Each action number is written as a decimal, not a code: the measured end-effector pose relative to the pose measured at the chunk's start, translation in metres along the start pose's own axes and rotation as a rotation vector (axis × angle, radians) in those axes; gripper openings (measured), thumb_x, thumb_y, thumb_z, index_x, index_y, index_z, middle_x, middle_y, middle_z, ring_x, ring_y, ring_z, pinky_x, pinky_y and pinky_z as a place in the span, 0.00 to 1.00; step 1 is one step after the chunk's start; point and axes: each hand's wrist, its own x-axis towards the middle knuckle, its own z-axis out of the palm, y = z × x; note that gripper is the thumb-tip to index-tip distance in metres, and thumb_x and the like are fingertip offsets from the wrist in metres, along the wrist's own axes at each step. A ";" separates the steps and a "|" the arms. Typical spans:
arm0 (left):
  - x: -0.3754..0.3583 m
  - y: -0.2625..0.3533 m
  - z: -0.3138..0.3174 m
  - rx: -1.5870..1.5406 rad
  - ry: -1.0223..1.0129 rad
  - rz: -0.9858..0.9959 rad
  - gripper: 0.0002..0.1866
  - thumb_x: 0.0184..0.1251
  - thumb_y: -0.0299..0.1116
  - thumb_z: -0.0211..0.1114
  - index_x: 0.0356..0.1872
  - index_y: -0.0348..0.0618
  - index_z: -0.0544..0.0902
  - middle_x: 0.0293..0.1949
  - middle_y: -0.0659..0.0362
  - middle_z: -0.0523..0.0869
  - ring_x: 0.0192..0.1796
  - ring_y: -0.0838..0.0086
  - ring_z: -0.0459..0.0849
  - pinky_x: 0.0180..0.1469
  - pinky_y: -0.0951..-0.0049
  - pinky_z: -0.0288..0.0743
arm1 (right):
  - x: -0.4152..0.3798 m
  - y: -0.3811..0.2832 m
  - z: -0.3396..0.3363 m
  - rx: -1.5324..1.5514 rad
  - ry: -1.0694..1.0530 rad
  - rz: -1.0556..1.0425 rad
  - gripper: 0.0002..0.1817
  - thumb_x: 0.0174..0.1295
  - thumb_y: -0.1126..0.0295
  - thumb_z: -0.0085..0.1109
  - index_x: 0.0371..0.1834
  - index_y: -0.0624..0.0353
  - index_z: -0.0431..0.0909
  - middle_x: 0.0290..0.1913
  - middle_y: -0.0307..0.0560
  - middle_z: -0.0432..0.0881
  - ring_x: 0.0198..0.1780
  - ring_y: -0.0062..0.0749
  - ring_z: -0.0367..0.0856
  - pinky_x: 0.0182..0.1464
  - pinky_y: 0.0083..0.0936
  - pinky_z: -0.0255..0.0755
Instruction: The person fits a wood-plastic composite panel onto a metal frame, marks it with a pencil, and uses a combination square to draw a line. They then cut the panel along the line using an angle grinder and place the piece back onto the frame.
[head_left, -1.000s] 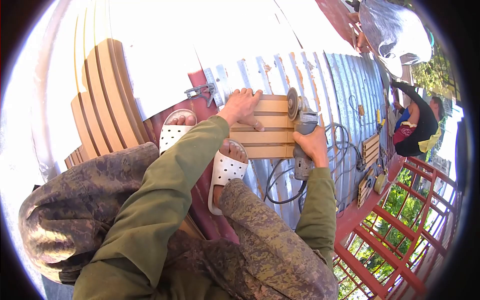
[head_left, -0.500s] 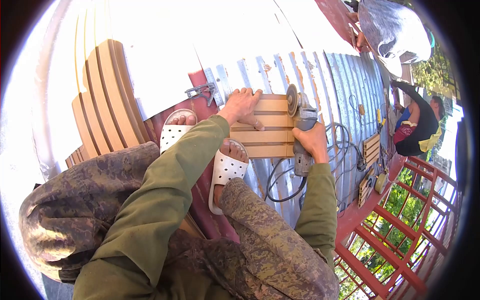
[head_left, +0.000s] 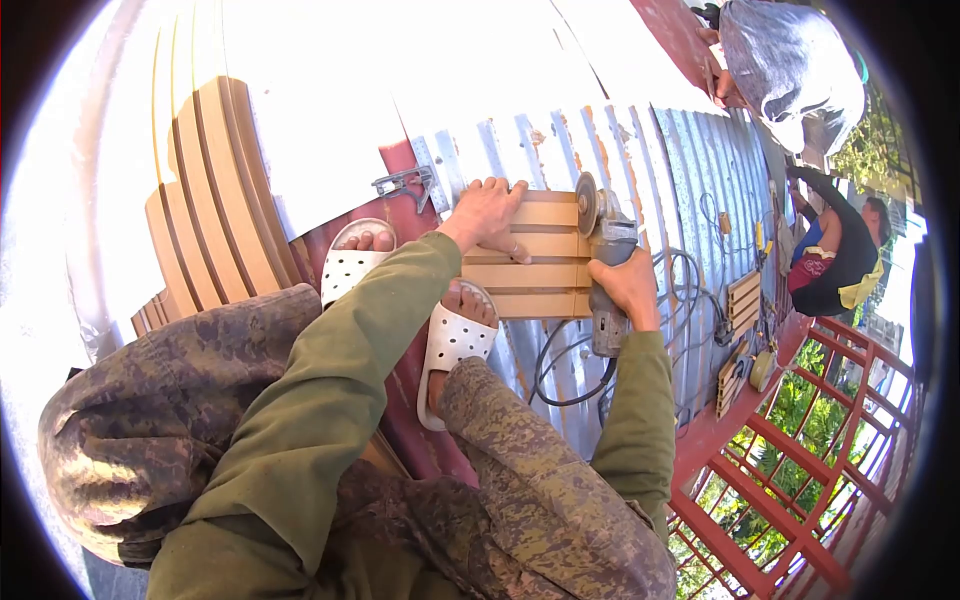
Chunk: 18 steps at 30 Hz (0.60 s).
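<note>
My left hand (head_left: 490, 220) presses on a short piece of tan slatted panel (head_left: 540, 274), fingers over its far part and thumb on its face. My right hand (head_left: 632, 287) is wrapped around the grey body of an angle grinder (head_left: 609, 328). The grinder's cutting disc (head_left: 587, 205) stands on edge at the panel's far right corner. A thin line crosses the slats near the panel's right end, beside the grinder. Under the panel lies corrugated metal sheet (head_left: 560, 150).
A combination square (head_left: 404, 184) lies left of the panel. Long slatted panels (head_left: 215, 190) lie at far left. The black power cord (head_left: 575, 400) loops below the grinder. Cut pieces (head_left: 743, 300) and red railings (head_left: 790, 510) are at right. Two people (head_left: 790, 70) (head_left: 850, 245) are nearby.
The grinder in my right hand has shifted very slightly right and towards me. My left hand stays in place on the panel.
</note>
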 end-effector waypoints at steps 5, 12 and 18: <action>-0.001 -0.002 0.004 0.014 0.039 0.011 0.70 0.27 0.73 0.81 0.71 0.33 0.66 0.53 0.42 0.81 0.60 0.50 0.80 0.62 0.53 0.72 | -0.012 0.010 0.000 -0.030 0.001 -0.026 0.34 0.42 0.58 0.72 0.46 0.80 0.80 0.44 0.71 0.87 0.46 0.55 0.89 0.49 0.40 0.81; 0.000 -0.002 0.003 0.013 0.012 0.006 0.71 0.26 0.73 0.81 0.72 0.32 0.65 0.54 0.43 0.81 0.60 0.50 0.80 0.62 0.54 0.73 | -0.031 0.019 -0.002 -0.037 -0.043 -0.024 0.33 0.42 0.59 0.72 0.45 0.81 0.80 0.42 0.71 0.87 0.44 0.54 0.89 0.49 0.40 0.81; -0.002 -0.002 0.001 0.016 0.020 0.014 0.70 0.26 0.74 0.81 0.70 0.32 0.66 0.53 0.43 0.81 0.59 0.50 0.80 0.61 0.54 0.73 | -0.031 0.023 0.003 0.019 -0.009 -0.036 0.33 0.42 0.59 0.72 0.45 0.80 0.80 0.42 0.72 0.87 0.45 0.55 0.89 0.50 0.40 0.81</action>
